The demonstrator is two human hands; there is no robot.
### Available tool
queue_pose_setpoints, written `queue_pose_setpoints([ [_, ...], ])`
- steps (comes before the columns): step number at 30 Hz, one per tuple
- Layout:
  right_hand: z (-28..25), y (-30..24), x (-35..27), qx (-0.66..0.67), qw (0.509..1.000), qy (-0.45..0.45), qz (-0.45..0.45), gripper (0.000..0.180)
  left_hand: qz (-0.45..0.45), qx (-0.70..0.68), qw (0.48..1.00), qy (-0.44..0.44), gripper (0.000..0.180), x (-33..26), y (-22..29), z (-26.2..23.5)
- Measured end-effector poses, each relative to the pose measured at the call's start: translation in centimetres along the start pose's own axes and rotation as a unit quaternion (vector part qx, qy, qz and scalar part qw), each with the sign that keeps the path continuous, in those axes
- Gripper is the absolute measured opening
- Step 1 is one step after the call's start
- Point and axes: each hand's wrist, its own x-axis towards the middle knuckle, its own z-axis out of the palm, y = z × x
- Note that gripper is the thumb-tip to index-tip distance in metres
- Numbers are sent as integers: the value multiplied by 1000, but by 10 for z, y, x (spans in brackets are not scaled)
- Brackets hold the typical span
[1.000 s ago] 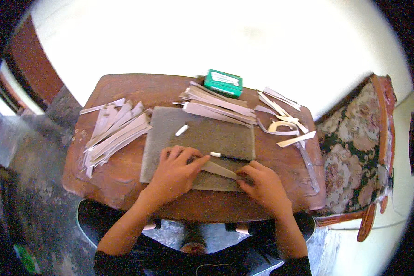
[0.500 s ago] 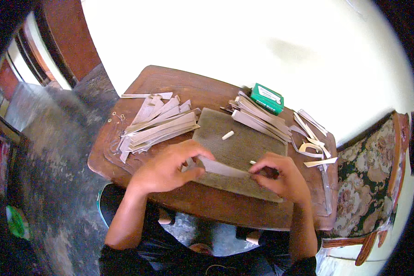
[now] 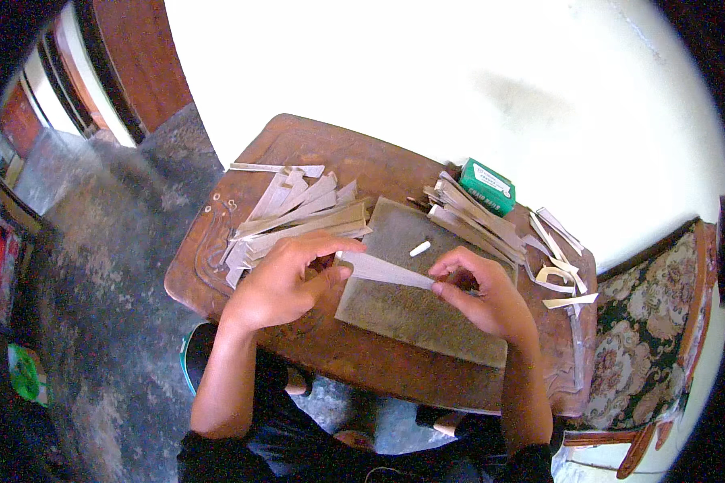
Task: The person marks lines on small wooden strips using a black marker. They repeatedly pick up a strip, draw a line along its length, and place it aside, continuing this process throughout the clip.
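Observation:
A pale grey strip (image 3: 387,270), paper- or cloth-like, is stretched between my two hands above a flat dark board (image 3: 411,322). It looks wider at its left end and narrows to the right. Thumb and fingers of my left hand (image 3: 286,282) pinch the wide end. At the narrow end, my right hand (image 3: 487,294) grips the tip between thumb and forefinger. Beyond the strip, a short white stick (image 3: 420,248) lies on the board. To the left is a loose heap of similar strips (image 3: 298,213); another stack of strips (image 3: 475,217) overlaps the board's far right side.
The carved wooden table (image 3: 322,137) stands against a white wall. A green box (image 3: 487,187) sits at its far edge. Curled cream offcuts (image 3: 560,270) lie at the right, beside a flower-patterned chair (image 3: 644,338). Small rings (image 3: 211,204) lie at the left.
The view has shifted, so the table sits slightly farther right. Both hands still hold the strip, which now shows more of its flat face. A white bit by my right fingers is no longer visible.

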Motion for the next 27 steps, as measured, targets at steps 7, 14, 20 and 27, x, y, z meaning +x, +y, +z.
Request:
queue_pose_setpoints([
  [7,-47,9,-21,83,993,74,46,18,-65,-112,990,53,32,14,19,-2],
  [14,-90,54,-20,62,975,205,58,10,-25,-33,997,64,33,107,-1,49],
  [20,-96,127,-7,-36,967,249,50,14,-1,59,997,42,33,163,-25,93],
  [27,-79,160,-2,-129,954,270,17,12,44,147,987,45,31,166,-40,109],
])
